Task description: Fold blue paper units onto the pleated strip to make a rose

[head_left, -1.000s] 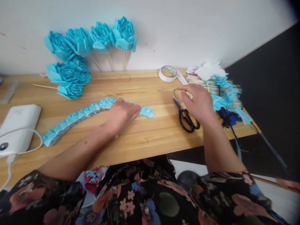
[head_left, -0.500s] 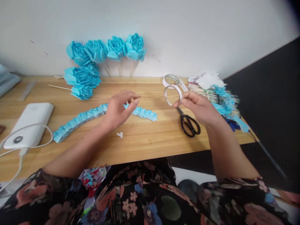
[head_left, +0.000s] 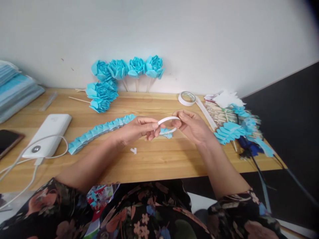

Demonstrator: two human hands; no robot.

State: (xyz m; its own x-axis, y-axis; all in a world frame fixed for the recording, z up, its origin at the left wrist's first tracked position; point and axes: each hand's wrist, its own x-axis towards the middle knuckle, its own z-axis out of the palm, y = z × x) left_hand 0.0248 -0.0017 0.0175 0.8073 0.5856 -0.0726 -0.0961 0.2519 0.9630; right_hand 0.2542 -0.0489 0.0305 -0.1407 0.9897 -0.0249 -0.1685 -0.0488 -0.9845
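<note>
A thin roll of white tape is held up between both hands, over the middle of the table. My left hand pinches its left side with thumb and fingers. On the opposite side my right hand grips the rim. Beneath them lies a long strip of folded light-blue paper, its right part partly covered by my left hand and the tape. A small white scrap rests on the wood in front of my left hand. The scissors are out of sight, apparently behind my right hand or forearm.
Blue paper flowers on sticks lean on the wall at the back. Another tape roll lies behind my right hand. Sticks and blue scraps pile up at right. A white power bank, cable and phone lie left.
My right hand has brought the tape roll left and down, and my left hand has moved right and taken hold of it too. The camera view has shifted up and left.
</note>
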